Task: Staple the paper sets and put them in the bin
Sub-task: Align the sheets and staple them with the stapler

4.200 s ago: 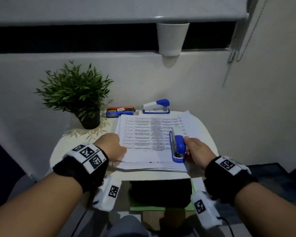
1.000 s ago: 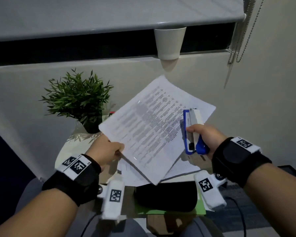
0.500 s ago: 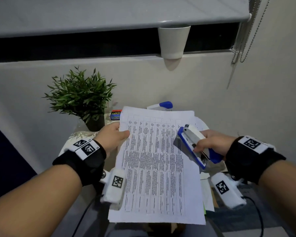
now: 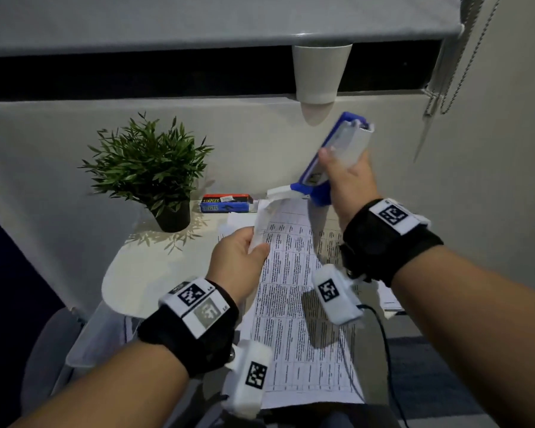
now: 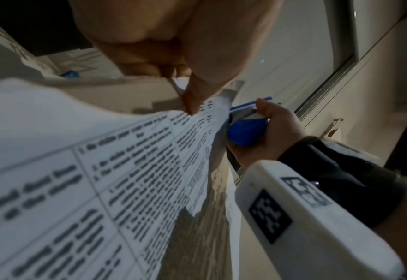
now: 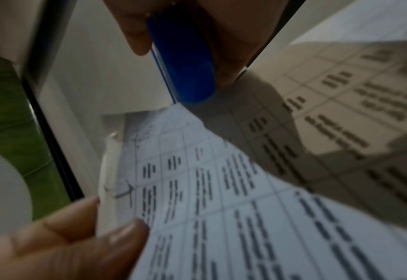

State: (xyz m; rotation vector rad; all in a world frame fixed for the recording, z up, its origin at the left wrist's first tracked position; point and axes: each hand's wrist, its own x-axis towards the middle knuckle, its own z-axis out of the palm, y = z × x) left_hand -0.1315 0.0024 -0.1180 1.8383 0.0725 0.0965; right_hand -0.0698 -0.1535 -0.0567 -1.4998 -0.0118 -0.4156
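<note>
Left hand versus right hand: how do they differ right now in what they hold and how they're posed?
1. The left hand pinches the paper set near its top corner; the right hand grips the blue and white stapler.
2. The left hand sits lower, over the table; the right hand is raised, tilting the stapler up, with its lower end by the paper's curled corner.

Both hands wear black wristbands with white markers.

A pale wall (image 4: 260, 143) is filling most of the head view, with a dark window strip (image 4: 136, 75) running across at twelve o'clock under a lowered roller blind (image 4: 198, 20) whose bead chain (image 4: 451, 72) is hanging at two o'clock. Dim light is falling on a white round table (image 4: 142, 273), and a potted plant (image 4: 149, 171) is standing at ten o'clock, casting leaf shadows.
</note>
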